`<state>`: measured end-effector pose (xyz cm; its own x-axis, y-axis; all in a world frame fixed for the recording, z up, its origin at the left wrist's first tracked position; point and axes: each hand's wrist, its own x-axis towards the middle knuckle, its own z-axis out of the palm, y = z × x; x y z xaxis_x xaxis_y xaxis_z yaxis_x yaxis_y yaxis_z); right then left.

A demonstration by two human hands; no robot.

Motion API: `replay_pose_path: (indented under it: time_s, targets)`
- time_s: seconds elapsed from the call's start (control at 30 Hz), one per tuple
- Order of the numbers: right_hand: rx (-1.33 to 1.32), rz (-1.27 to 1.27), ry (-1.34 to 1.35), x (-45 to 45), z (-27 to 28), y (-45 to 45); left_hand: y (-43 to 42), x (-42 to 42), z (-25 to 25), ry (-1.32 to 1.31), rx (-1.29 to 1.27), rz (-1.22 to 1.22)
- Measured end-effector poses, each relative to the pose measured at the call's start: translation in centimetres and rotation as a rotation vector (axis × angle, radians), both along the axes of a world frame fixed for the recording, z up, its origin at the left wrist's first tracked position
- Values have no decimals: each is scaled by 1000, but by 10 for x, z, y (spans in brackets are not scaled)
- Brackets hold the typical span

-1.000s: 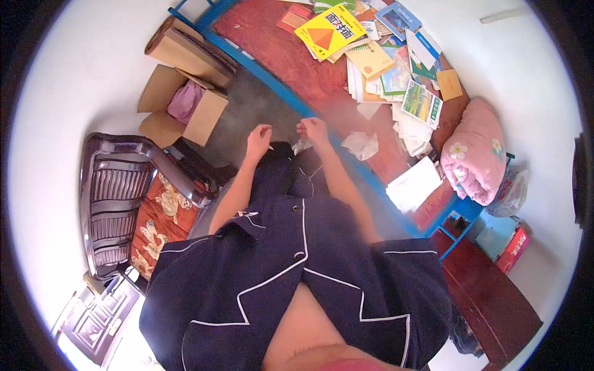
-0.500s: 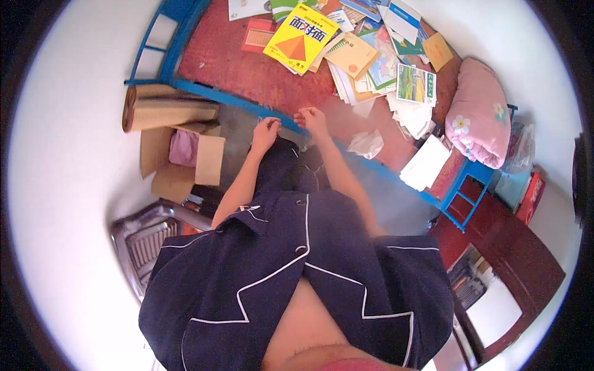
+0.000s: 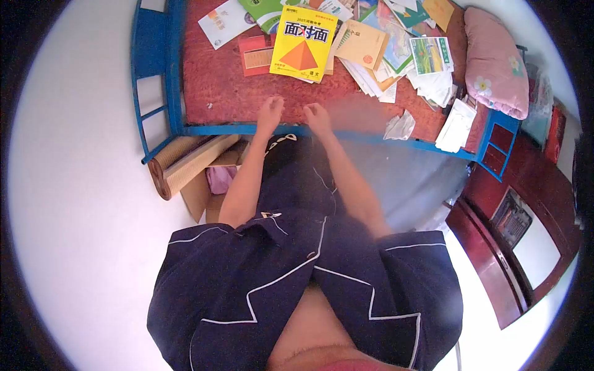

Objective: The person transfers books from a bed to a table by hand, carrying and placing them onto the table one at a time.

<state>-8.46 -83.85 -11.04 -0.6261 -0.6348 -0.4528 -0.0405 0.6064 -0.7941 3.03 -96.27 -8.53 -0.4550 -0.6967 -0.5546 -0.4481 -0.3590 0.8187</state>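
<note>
My left hand (image 3: 270, 114) is over the near edge of the red-topped bed, its fingers loosely bent and apart, with nothing seen in it. Close by on the right, my right hand (image 3: 318, 119) has its fingers half curled and looks empty too. Beyond both hands lies a yellow book (image 3: 304, 44) with a red-orange pyramid on its cover, on top of other papers. A red booklet (image 3: 256, 55) is partly under it. To its right are a tan booklet (image 3: 362, 43) and a picture-covered book (image 3: 431, 55) on loose sheets.
The blue metal bed frame (image 3: 216, 129) runs along the front. A crumpled paper (image 3: 400, 125) and white sheets (image 3: 456, 125) lie near its edge. A pink pillow (image 3: 497, 65) is at the right end. Left below stand a rolled mat (image 3: 192, 166) and a cardboard box (image 3: 197, 196).
The view has turned, and the bed now lies more level and closer. Both hands have moved from the bed's edge to slightly over its top, still without anything visible in them.
</note>
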Motion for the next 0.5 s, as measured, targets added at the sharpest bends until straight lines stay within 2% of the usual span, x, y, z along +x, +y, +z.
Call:
replay_pose_path:
  time_s: [0.07, 0.1, 0.17, 0.27, 0.37, 0.43, 0.47, 0.5]
  targets:
    - [51, -157, -185, -2, 17, -15, -11, -4, -9, 58, 54, 52]
    - [54, -164, -185, -4, 9, -17, -16, -6, -12, 22, 51, -8]
    - [90, -247, -349, -6, -25, -17, -24, -12, -17, -12, 50, -73]
    - [91, -275, -247, -10, -63, -18, -35, -20, -25, -115, 55, -128]
    - [113, -341, -176, -15, -104, -12, -41, -20, -53, -222, -33, -178]
    - [210, -249, -75, -31, -72, -26, -50, -21, -88, -216, -227, -221]
    - [304, -159, 26, -38, -60, -31, -58, -22, -102, -217, -224, -220]
    - [311, -160, 18, -43, -65, -33, -66, -25, -109, -341, -367, -260]
